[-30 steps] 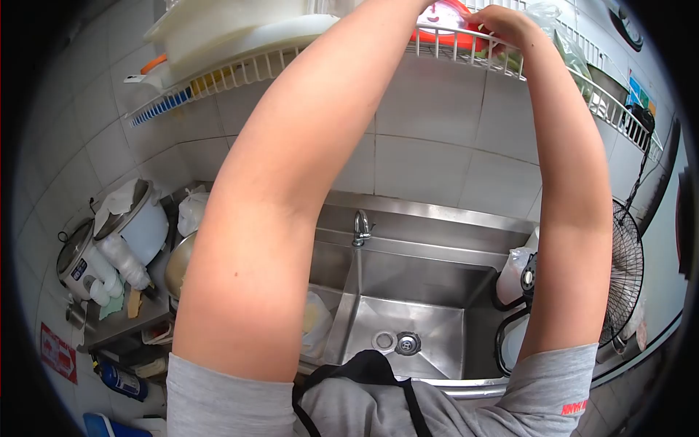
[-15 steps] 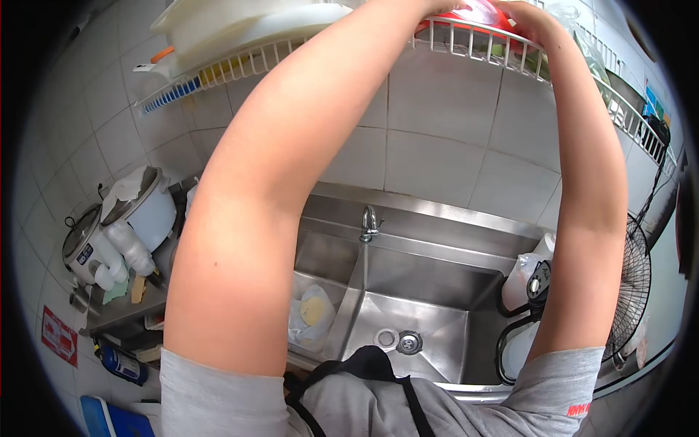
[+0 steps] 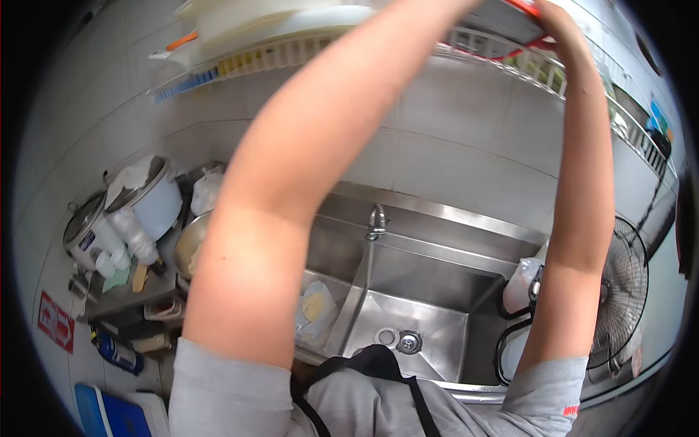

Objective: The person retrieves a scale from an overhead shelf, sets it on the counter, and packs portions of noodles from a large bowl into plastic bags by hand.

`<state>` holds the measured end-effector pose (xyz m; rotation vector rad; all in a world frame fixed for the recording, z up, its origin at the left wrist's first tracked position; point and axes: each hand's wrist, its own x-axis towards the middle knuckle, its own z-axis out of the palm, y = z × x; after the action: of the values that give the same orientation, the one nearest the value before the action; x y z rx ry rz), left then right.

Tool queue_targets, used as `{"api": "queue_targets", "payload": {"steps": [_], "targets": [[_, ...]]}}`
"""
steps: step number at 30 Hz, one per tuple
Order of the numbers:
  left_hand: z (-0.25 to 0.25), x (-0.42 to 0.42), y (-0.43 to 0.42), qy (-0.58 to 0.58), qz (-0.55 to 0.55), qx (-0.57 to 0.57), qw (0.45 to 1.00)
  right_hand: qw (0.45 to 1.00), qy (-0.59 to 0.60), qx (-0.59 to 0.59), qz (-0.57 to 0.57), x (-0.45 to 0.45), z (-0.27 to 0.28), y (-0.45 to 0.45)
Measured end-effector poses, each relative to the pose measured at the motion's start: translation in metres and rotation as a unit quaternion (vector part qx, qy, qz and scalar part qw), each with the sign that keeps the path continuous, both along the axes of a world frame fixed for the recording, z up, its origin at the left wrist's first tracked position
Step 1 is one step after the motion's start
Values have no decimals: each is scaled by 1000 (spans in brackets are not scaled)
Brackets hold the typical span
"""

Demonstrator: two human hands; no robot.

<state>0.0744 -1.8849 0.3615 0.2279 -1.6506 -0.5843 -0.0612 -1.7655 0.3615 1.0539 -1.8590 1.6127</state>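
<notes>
At the top edge my right hand [image 3: 559, 25] is closed on the side of a red-rimmed container [image 3: 502, 30], whose grey face now shows. The container is tilted at the front of a white wire shelf [image 3: 539, 69], and its upper part is cut off by the frame. My left forearm reaches up to the container's left side, but the hand itself lies beyond the top edge. Motion blurs the shelf and the container.
Below is a steel sink [image 3: 408, 320] with a faucet [image 3: 376, 221]. A bag with something yellow [image 3: 313, 307] lies in the left basin. Rice cookers [image 3: 149, 197] and a metal bowl [image 3: 191, 244] stand left. A black fan [image 3: 622, 291] is at right. Pale tubs [image 3: 247, 18] sit on the shelf.
The red-rimmed container has tilted and moved right, showing its grey face instead of its bright one. My right hand has moved with it. My left hand has passed out of the frame.
</notes>
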Motion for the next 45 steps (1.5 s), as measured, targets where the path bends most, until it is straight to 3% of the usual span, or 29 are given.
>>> {"api": "queue_targets", "payload": {"steps": [1, 4, 5, 6, 7, 8, 11, 16, 21, 25, 26, 27, 28, 29, 30, 31, 34, 36, 37, 39, 41, 42, 43, 45], "targets": [[0, -15, -1, 49, 67, -48, 995, 999, 14, -25, 22, 2, -2, 4], [1, -49, 15, 324, 110, 9, 940, 988, 6, -106, 113, 28, -20, 1], [-26, -8, 35, 239, 165, -117, 950, 973, 8, -146, 177, 26, -30, 4], [-39, 17, 45, 118, -47, -91, 988, 962, -16, -178, 205, 28, -39, 5], [-58, 35, 54, 93, -115, -77, 986, 949, -40, -210, 232, 29, -48, 7], [-78, 40, 64, 104, -166, -72, 978, 933, -63, -243, 259, 30, -57, 8], [-120, 63, 86, 152, -245, -54, 956, 893, 27, -324, 310, 95, -96, 18], [-172, 135, 85, 188, -328, -2, 926, 892, 29, -361, 270, 160, -164, 19], [-236, 249, 32, 166, -358, 76, 916, 898, -58, -364, 239, 249, -253, -31], [-296, 377, -57, 116, -342, 159, 919, 906, -152, -331, 215, 375, -328, -108], [-317, 414, -85, 89, -350, 171, 917, 980, -6, -180, 88, 407, -351, -126], [-337, 450, -108, 62, -356, 183, 914, 983, 182, -28, -25, 449, -363, -141], [-357, 489, -124, 67, -342, 236, 907, 944, -104, -185, 252, 474, -389, -170], [-375, 528, -134, 72, -328, 291, 896, 905, -164, -190, 343, 506, -406, -191], [-389, 568, -138, 81, -291, 336, 892, 927, -98, -127, 338, 537, -418, -207], [-403, 600, -141, 109, -254, 359, 891, 883, -160, -135, 420, 564, -437, -225], [-463, 686, -159, 185, -160, 404, 881, 807, -174, -38, 563, 635, -474, -269], [-491, 735, -161, 251, -125, 418, 864, 704, -241, 17, 668, 666, -494, -301], [-501, 757, -158, 288, -110, 427, 850, 608, -336, 23, 719, 688, -489, -311], [-526, 794, -158, 302, -49, 389, 869, 638, -293, 87, 706, 718, -503, -355], [-538, 823, -151, 316, 37, 380, 869, 708, -89, 148, 685, 751, -523, -410], [-543, 835, -150, 326, 55, 385, 862, 673, -81, 197, 709, 770, -542, -441], [-546, 845, -148, 337, 73, 389, 854, 684, 26, 214, 697, 788, -559, -471], [-552, 859, -156, 354, 108, 387, 845, 697, 123, 271, 652, 826, -576, -518]]}}
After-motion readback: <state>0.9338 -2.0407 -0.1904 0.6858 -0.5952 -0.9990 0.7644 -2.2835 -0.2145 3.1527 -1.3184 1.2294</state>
